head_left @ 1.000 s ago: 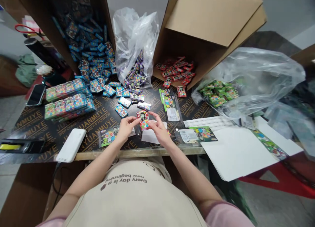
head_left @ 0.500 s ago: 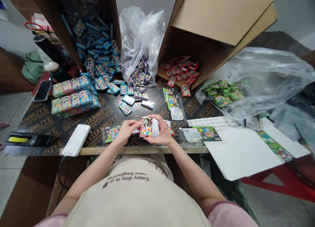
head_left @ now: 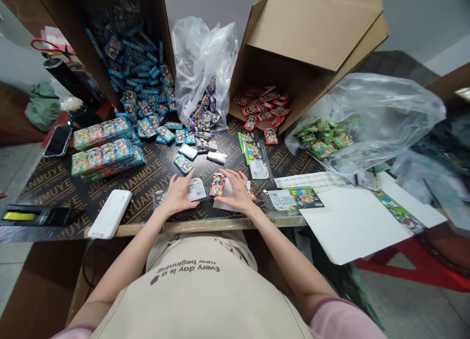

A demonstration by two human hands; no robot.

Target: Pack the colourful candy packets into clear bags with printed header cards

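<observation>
My right hand has thumb and fingertips on the ends of a small red printed box, low over the table. Under that hand lies a white card, partly covered, with a bit of red packaging at its right. My left hand is open, fingers spread, holding nothing visible. It rests over a flat printed packet with a white barcode label, and its palm hides part of it. Just beyond the left fingertips lies a small blue box, near two boxes with white sides up, one of them a white-sided box.
Behind stand a carton of blue boxes, a clear bag of purple boxes and a carton of red boxes. Green boxes lie in plastic at right. Stacked wrapped packs and a white power bank sit left.
My left hand has let go of the red box and moved left, its fingers spreading. The red box stays with my right hand, and the barcode label now shows. The view has shifted slightly.
</observation>
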